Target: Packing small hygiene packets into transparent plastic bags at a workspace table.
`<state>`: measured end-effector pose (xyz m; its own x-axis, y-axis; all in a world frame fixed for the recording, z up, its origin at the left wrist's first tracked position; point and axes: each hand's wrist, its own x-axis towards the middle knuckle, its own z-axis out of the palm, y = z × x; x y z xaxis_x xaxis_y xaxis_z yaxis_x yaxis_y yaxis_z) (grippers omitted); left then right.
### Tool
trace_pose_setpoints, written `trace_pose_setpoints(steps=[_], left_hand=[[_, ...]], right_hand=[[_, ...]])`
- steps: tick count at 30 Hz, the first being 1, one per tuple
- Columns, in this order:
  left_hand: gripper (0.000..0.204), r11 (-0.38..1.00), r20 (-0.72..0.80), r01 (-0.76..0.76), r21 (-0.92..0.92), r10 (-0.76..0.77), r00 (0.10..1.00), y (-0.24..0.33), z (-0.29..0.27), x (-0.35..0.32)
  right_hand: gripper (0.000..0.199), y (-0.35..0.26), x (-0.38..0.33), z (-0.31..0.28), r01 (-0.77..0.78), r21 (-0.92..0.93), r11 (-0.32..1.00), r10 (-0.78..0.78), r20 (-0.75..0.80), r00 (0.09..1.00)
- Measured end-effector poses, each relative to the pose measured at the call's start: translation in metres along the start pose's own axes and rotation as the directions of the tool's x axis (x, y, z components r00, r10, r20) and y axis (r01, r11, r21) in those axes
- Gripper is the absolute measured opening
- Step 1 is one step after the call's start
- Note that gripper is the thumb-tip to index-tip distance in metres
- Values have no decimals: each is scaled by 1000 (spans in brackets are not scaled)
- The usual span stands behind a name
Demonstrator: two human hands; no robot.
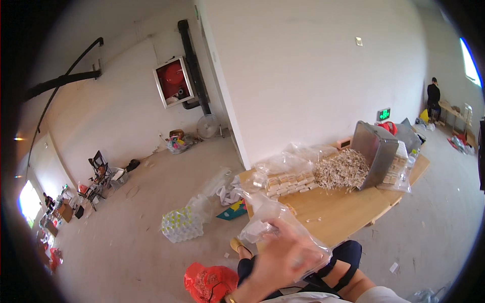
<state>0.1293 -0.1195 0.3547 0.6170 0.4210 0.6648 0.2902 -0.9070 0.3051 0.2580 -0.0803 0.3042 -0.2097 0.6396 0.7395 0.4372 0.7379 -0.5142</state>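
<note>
Over my lap, a clear plastic bag [318,245] is gripped in my left hand [280,257], whose fingers are smeared by motion. The bag's loose end spreads toward the table's near edge. My right forearm comes in from the lower right, under a white sleeve [386,295]. The right hand is mostly hidden by the bag and my left hand, so its fingers cannot be made out. Just beyond the bag is a wooden table [333,217]. On it lie a heap of small pale sticks [343,169] and rows of small filled packs [290,183].
A metal bin [375,154] lies tipped behind the heap, with a clear bottle [411,157] beside it. A red bag [209,283] is near my left leg. Clear packaging with green dots [183,224] sits on the floor at left. Another person [433,96] stands far right.
</note>
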Motion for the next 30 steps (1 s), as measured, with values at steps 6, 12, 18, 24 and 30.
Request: trace_pose_setpoints(steps=[6,12,18,24,30], left_hand=[[62,777,8,627,-57,-627,779,-137,-3,-18],[76,44,745,835,-549,-426,513,-124,14,-22],[67,-151,802,812,-564,-334,495,-159,79,-58],[61,-230,786,772,-593,-376,492,-169,103,-100],[56,-330,761,705,-628,-450,468,-175,117,-128]], right_hand=[[44,33,-22,4,-377,279,883,313,247,917],[45,-11,-24,-52,-216,150,965,176,240,955],[46,-40,-24,-67,-286,244,927,178,387,905],[51,-3,-46,-66,-239,173,956,161,371,915],[41,28,-60,-44,-385,45,922,308,517,799]])
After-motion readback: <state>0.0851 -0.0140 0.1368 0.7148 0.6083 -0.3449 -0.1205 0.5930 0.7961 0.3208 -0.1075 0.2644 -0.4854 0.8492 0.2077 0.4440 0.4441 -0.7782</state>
